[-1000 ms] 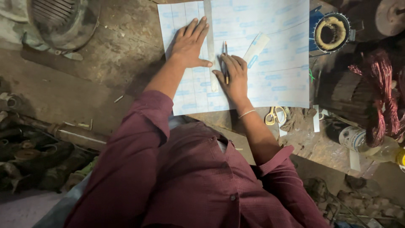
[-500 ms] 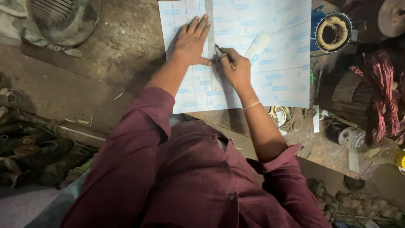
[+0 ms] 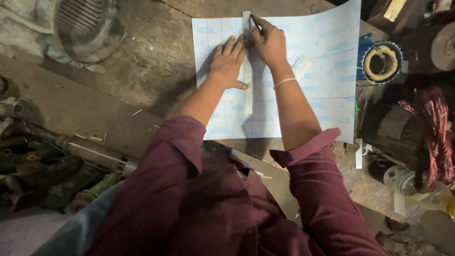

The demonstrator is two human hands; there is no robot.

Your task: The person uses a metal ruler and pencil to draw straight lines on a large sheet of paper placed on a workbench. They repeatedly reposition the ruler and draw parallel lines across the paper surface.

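Pressing flat, the left hand [image 3: 229,64] pins a pale ruler [image 3: 247,71] upright on the light blue sheet [image 3: 322,76] at 12 o'clock; the right hand [image 3: 270,42] grips a pen [image 3: 256,22] at its top end. Judged: line just begun, most remains

I see pale blue-white sheet [image 3: 313,71] with faint blue rows of bands and thin dark ruled lines; whitish translucent ruler [image 3: 247,90] across it; dark pen [image 3: 256,22]; maroon sleeves [image 3: 313,161]; thin white bangle [image 3: 284,82] on wrist; floor [image 3: 142,85] grey-brown, stained; ribbed grey-green fan cover [image 3: 85,28]; blue stator housing [image 3: 381,61] with tan-yellow winding ring; coppery red wire coil [image 3: 433,132]; dull green-brown pipes [image 3: 57,175]
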